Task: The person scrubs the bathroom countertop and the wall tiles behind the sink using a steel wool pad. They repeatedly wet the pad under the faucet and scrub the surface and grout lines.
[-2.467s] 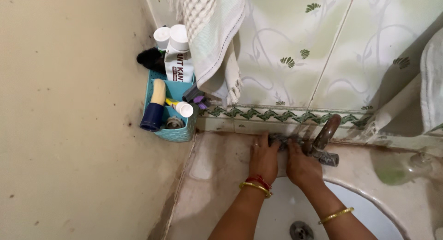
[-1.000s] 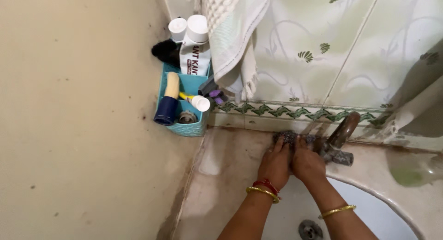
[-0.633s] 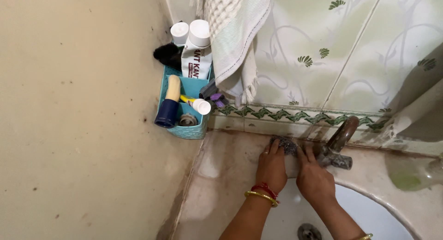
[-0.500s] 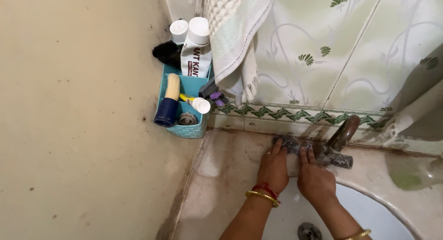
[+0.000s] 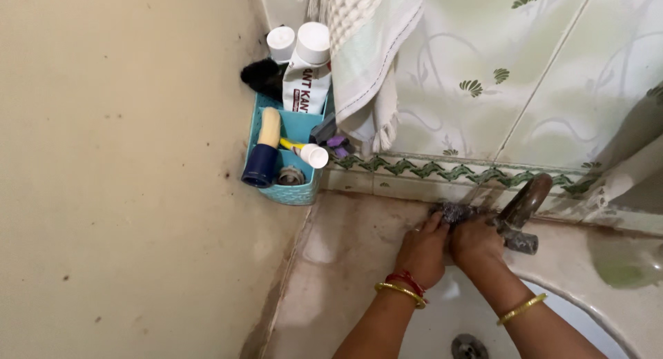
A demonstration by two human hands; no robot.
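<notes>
A grey steel scrubber (image 5: 456, 212) is being gripped by both hands, the left hand (image 5: 423, 250) and right hand (image 5: 475, 244) pressed side by side, on the stained sink ledge (image 5: 352, 235) just beside the brown tap (image 5: 521, 208). A teal caddy (image 5: 290, 167) of tubes is being kept in the corner, and a pale towel (image 5: 366, 62) is being hung above it.

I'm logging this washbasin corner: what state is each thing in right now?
Steel scrubber: pressed on the ledge by both hands.
Left hand: on the scrubber.
Right hand: on the scrubber, beside the tap.
Tap: no water visible.
Teal caddy: upright, full.
Towel: hanging.
</notes>
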